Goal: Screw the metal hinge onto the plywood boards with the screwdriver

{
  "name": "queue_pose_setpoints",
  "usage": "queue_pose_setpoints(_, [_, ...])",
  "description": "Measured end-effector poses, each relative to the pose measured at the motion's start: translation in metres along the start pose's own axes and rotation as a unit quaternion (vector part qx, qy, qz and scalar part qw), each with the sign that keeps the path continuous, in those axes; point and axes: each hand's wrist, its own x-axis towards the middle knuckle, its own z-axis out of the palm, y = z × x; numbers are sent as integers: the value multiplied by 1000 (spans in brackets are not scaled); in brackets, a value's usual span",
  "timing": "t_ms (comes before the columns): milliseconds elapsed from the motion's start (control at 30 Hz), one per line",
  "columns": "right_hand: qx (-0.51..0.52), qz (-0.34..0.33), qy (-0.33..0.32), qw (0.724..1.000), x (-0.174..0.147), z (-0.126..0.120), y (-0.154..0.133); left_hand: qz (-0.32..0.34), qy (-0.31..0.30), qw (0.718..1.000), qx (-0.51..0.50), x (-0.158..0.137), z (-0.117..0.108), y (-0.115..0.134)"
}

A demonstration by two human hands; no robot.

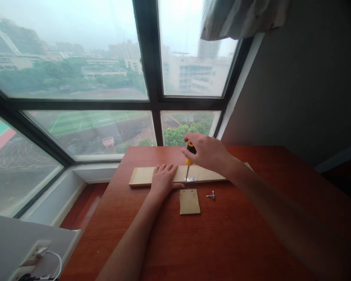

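A long pale wooden board (142,175) lies across the table. My left hand (163,179) rests on it with fingers stretched out over its top and the thumb along the near edge. My right hand (209,150) is closed around the yellow and black handle of a screwdriver (188,160), held nearly upright. Its shaft runs down to a small metal hinge or bracket (190,179) on the board's near edge, just right of my left hand. Whether the tip sits in a screw is too small to tell.
A small square wooden piece (190,202) with two holes lies in front of the board. To its right are a few loose screws (211,195). The reddish-brown table (222,238) meets a large window (155,103). A wall socket with a plugged white cable (41,251) is at lower left.
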Motion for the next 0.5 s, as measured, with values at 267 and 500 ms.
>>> queue_pose_setpoints(267, [32,-19,-2,999,-1,4,2,-7,-4,1000,3,0,0,2])
queue_pose_setpoints(500, [-16,3,-2,1000,0,0,-1,-2,0,1000,9,1,1,1])
